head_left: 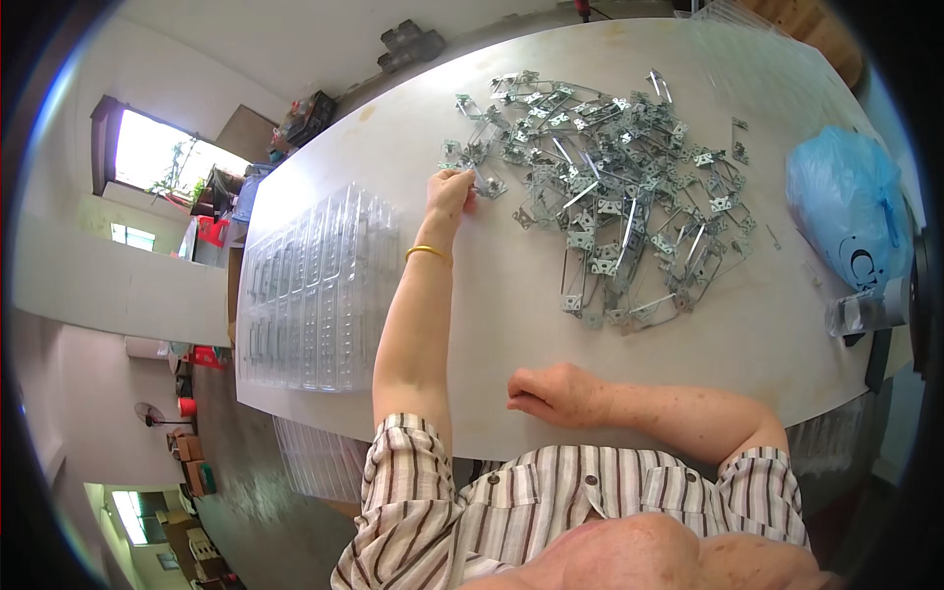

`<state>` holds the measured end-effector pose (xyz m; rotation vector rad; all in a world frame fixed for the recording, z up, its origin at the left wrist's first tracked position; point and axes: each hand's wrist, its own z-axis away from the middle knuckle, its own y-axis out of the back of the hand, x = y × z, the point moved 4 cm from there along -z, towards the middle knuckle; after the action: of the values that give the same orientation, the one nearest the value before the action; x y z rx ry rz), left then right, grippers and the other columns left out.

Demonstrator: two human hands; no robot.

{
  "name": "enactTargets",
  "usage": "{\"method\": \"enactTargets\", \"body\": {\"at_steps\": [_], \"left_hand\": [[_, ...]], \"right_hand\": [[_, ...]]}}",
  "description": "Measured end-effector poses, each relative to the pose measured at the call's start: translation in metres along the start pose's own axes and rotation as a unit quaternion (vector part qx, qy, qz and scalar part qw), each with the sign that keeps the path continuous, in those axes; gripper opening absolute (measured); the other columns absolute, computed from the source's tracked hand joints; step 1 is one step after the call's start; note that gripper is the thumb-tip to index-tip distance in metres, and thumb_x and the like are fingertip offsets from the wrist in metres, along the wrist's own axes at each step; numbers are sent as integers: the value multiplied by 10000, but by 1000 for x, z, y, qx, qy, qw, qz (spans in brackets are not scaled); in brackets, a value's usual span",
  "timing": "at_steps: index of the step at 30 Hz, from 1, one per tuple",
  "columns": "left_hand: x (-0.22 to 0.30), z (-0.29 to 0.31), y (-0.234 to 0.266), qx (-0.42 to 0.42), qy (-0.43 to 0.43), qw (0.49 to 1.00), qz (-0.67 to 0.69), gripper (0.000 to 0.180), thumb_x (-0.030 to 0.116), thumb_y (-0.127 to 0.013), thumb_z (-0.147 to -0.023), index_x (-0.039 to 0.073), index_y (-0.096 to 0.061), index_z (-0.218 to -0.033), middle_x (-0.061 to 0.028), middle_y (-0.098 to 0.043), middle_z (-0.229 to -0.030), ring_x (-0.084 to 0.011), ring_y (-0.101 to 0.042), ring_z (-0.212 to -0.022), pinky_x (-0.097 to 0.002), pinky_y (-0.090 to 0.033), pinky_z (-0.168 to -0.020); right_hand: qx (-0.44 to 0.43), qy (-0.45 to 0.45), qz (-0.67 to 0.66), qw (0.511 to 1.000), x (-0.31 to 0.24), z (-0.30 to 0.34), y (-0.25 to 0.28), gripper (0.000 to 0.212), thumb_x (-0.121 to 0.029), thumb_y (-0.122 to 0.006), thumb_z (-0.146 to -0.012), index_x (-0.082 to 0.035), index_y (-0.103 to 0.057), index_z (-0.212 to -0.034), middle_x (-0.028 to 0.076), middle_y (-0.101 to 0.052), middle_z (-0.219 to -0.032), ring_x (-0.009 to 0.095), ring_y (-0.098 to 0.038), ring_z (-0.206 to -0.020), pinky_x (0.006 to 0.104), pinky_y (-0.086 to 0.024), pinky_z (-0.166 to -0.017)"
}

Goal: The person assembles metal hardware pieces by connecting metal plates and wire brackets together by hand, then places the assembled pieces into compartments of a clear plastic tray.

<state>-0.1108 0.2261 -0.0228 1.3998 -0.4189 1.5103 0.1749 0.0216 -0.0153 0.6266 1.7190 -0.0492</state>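
My left hand (452,193) reaches out to the left edge of a heap of small silvery metal brackets with thin rods (610,187). Its fingers are pinched together against a few brackets (474,152) lying apart from the main heap. What sits between the fingertips is hidden by the hand. Close to the table's front edge, my right hand (560,395) rests curled in a loose fist, with nothing showing in it. Left of my left forearm lie clear plastic trays (320,290) with moulded compartments.
The white table (472,324) carries a blue plastic bag (848,202) at the right, beside a clear container lying on its side (855,313). More clear plastic sheets or trays (767,74) lie at the far right corner. Below the left edge stand further clear trays (317,454).
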Motion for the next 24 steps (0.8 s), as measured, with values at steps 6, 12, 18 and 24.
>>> {"method": "enactTargets", "body": {"at_steps": [6, 12, 18, 24], "left_hand": [[15, 53, -13, -98, -76, 986, 109, 93, 159, -681, -915, 90, -622, -900, -37, -655, -865, -131, -616, -816, -294, -509, -714], [19, 97, -17, -192, -93, 950, 228, 60, 122, -659, -949, 72, -631, -932, -44, -669, -913, -140, -645, -871, -281, -514, -754], [28, 135, -46, -154, -267, 951, -28, 94, 99, -702, -910, 20, -654, -923, -24, -628, -888, -118, -590, -836, -271, -491, -749], [51, 170, -69, -74, -508, 818, -260, 135, 128, -724, -875, 7, -670, -906, -97, -654, -941, -235, -596, -776, -328, -488, -682]], "right_hand": [[8, -11, -3, 1000, 2, 3, 2, 163, -228, -618, -981, -88, -538, -1007, 155, -648, -761, 378, -649, -695, 448, -515, -615], [3, -14, 4, 1000, 0, 3, 4, 159, -227, -618, -980, -90, -545, -1015, 153, -649, -755, 381, -650, -692, 450, -517, -617], [-21, -22, 14, 999, -3, 1, 1, 167, -242, -602, -987, -88, -547, -1020, 157, -653, -778, 386, -650, -714, 464, -515, -646], [-32, -36, 8, 999, -3, 1, 4, 181, -256, -576, -1001, -80, -543, -1024, 157, -659, -815, 391, -654, -749, 472, -512, -675]]}}
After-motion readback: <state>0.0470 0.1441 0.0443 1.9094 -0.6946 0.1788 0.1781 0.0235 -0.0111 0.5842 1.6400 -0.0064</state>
